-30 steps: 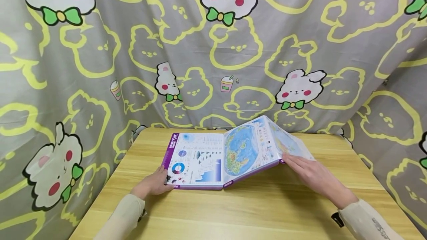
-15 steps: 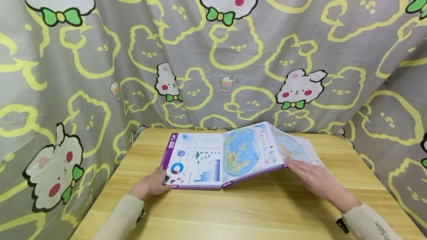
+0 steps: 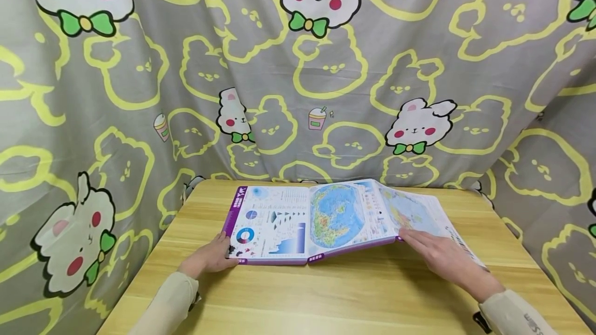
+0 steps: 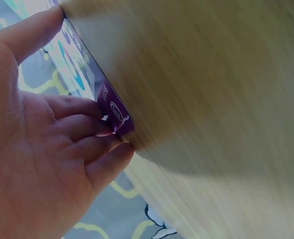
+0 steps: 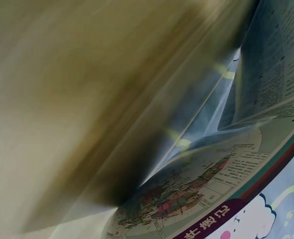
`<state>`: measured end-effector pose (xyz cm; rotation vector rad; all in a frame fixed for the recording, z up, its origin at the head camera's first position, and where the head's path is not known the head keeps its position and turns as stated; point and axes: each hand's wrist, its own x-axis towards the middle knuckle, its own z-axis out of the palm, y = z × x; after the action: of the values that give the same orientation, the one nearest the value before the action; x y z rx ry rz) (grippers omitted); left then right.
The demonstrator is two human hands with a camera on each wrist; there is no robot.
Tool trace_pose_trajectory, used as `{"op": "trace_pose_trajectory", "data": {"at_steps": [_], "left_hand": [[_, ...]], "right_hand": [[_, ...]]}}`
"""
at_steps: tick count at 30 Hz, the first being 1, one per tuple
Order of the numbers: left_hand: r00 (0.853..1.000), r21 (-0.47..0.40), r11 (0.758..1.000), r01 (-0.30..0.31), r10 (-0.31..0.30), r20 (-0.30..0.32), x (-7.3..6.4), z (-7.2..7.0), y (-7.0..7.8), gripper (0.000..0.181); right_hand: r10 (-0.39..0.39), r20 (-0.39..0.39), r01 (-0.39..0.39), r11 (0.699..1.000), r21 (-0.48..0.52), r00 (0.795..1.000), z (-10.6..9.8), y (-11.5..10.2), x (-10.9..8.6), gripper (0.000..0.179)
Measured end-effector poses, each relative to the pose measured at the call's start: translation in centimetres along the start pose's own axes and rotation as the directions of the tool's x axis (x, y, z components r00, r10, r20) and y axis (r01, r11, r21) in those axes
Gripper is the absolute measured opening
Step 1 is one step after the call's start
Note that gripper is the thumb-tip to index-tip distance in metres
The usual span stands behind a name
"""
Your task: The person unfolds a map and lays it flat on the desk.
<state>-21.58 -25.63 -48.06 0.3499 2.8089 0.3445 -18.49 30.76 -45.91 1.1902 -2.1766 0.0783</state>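
Observation:
A fold-out map (image 3: pixel 337 216) with purple borders lies spread in several panels across the table. Its left panel, printed with charts, rests flat. The middle panel with a round world map rises toward the right, up to a raised fold. Beyond that fold the right panel slopes down. My left hand (image 3: pixel 209 257) touches the near left corner, fingertips at the purple edge (image 4: pixel 114 112) in the left wrist view. My right hand (image 3: pixel 444 255) holds the near end of the raised fold; its thumb is hidden underneath. The right wrist view shows the map's printed underside (image 5: pixel 187 194), bowed over the table.
The wooden table (image 3: pixel 288 299) reaches back to a grey curtain (image 3: pixel 279 66) with yellow outlines and white cartoon animals, which hangs behind it and along both sides.
My right hand has moved slightly right and down with the fold. The raised ridge has sunk lower and the right panel has spread out further. My left hand has stayed almost in place.

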Motion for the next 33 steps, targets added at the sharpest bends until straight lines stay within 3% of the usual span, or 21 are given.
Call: {"op": "trace_pose_trajectory", "data": {"at_steps": [19,33], "left_hand": [[0.999,0.011,1.0,0.014,-0.015,0.028,0.2,-0.1,-0.8,0.084],[0.999,0.007,1.0,0.023,-0.024,0.029,0.3,-0.2,-1.0,0.084]], "right_hand": [[-0.009,0.058,0.009,1.0,-0.002,0.998,1.4,-0.5,-1.3,0.058],[-0.016,0.152,0.015,1.0,0.006,0.988,2.0,-0.4,-2.2,0.063]]}}
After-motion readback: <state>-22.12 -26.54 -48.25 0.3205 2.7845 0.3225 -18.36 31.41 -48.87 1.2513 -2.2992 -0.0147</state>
